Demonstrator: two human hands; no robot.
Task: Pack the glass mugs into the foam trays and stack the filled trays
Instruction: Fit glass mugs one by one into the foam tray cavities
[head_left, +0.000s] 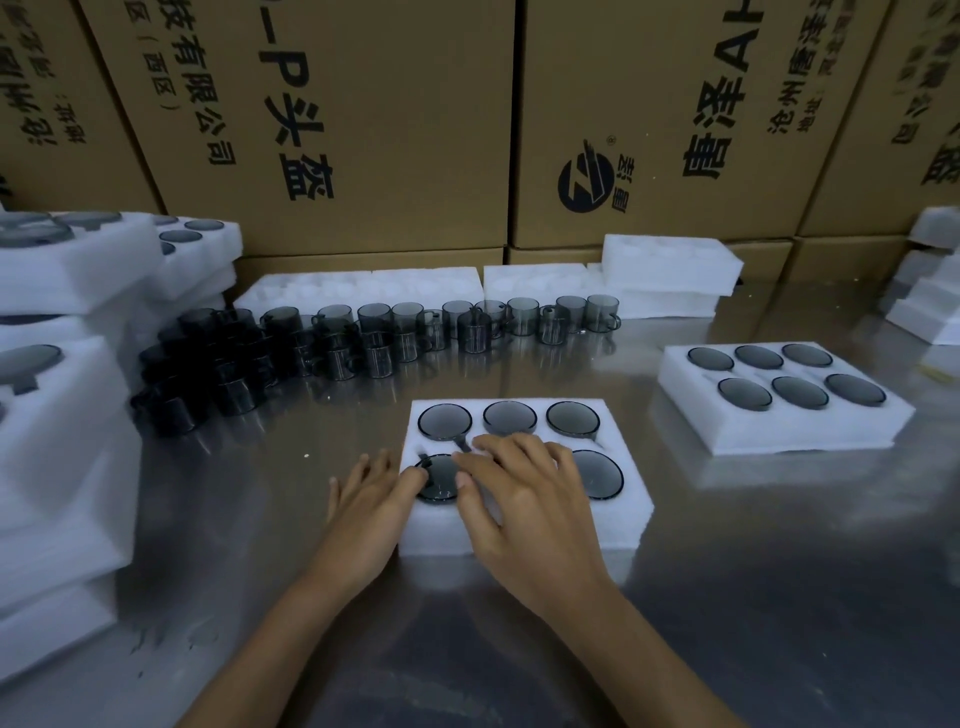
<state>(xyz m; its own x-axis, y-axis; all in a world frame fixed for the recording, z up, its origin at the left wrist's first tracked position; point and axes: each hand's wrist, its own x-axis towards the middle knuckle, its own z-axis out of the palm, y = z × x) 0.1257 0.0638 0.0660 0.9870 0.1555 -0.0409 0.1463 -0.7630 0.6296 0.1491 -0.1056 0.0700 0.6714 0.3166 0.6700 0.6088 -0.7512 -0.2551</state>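
Glass mugs (509, 417) fill our foam tray (618, 519); our left hand (371, 499) rests open against its near-left mug (439, 478), right hand (524, 499) spread flat over the tray's middle.

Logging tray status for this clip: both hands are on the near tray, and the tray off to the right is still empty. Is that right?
Not quite. In the head view the left hand and right hand are on the near tray, but the right tray is not empty: all six of its pockets hold mugs.
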